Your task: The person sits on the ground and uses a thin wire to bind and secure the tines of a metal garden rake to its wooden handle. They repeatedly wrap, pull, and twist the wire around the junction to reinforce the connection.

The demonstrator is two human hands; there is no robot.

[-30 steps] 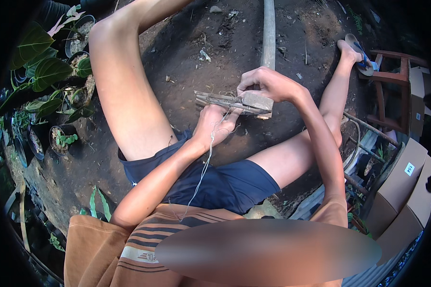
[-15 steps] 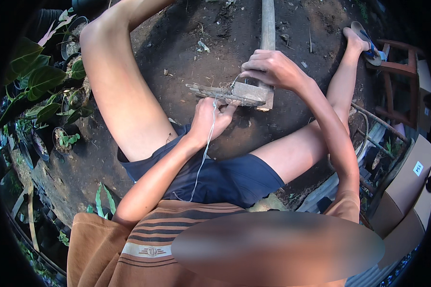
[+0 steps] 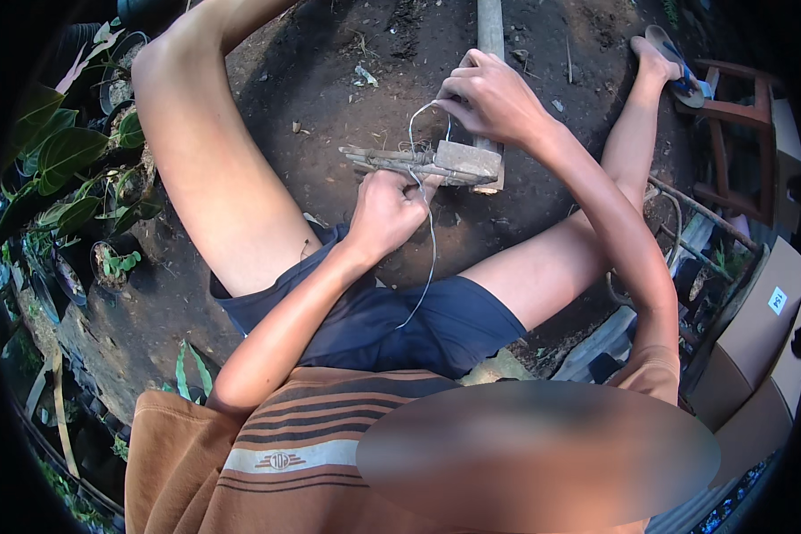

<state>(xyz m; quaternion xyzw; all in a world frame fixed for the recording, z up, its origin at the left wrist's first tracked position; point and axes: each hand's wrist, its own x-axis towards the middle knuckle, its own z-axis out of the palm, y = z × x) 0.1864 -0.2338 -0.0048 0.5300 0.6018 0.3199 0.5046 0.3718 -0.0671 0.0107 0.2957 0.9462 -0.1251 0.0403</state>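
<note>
Between the person's spread legs, over dark soil (image 3: 329, 116), a bundle of sticks (image 3: 390, 163) lies roughly crosswise, with a grey block (image 3: 468, 161) against its right end. The left hand (image 3: 388, 212) grips the bundle from the near side, its fingers curled at the underside; just how the fingertips press is hidden. The right hand (image 3: 497, 96) is raised beyond the block, thumb and fingers pinched on a thin pale wire (image 3: 433, 238). A second ago that hand was down close by the block and no clear loop showed; it has since lifted away, and the wire now stands up from the sticks in an open loop (image 3: 411, 131). At the other end, the loose tail has grown shorter: it reached the shirt hem and now stops on the dark shorts (image 3: 440, 331). Slack seems to be passing through or around the bundle toward the right hand, so more length is available on that side, though this turn looks loose rather than drawn snug. The left hand keeps its hold throughout, steadying the work. Behind the block runs a pale pole (image 3: 490, 34), its cut end showing just below; whether the two are joined I cannot tell.
</note>
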